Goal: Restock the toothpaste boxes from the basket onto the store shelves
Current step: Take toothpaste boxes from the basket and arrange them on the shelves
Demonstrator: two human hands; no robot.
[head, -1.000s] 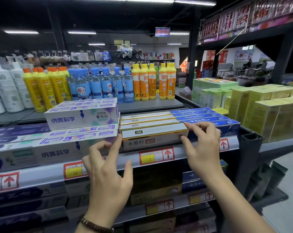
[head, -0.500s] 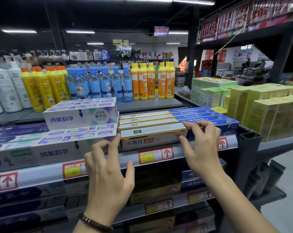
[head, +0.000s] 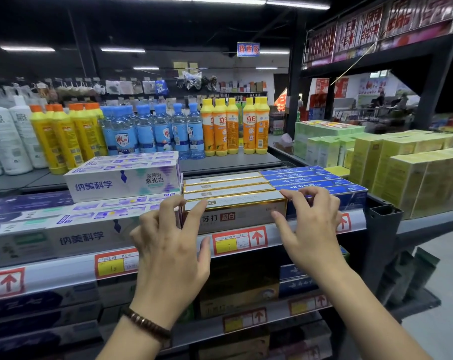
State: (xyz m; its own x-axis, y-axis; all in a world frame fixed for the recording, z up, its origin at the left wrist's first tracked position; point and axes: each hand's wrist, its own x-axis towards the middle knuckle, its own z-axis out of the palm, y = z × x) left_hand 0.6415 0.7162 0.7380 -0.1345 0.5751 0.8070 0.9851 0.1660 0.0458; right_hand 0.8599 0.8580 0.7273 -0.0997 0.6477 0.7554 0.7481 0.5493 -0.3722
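On the middle shelf (head: pixel 61 271), behind a grey rail with red-and-yellow price tags (head: pixel 239 241): white-and-purple toothpaste boxes (head: pixel 121 183) stacked at left, gold-edged boxes (head: pixel 228 189) side by side at centre, blue boxes (head: pixel 306 179) just beside them at right. On the top shelf (head: pixel 228 162) behind: white bottles (head: pixel 9 141), yellow bottles (head: pixel 64 136), blue bottles (head: pixel 152 131) and orange bottles (head: pixel 233 128), upright in rows. On the lower shelf (head: pixel 202 329): more boxes, too dim to tell apart.
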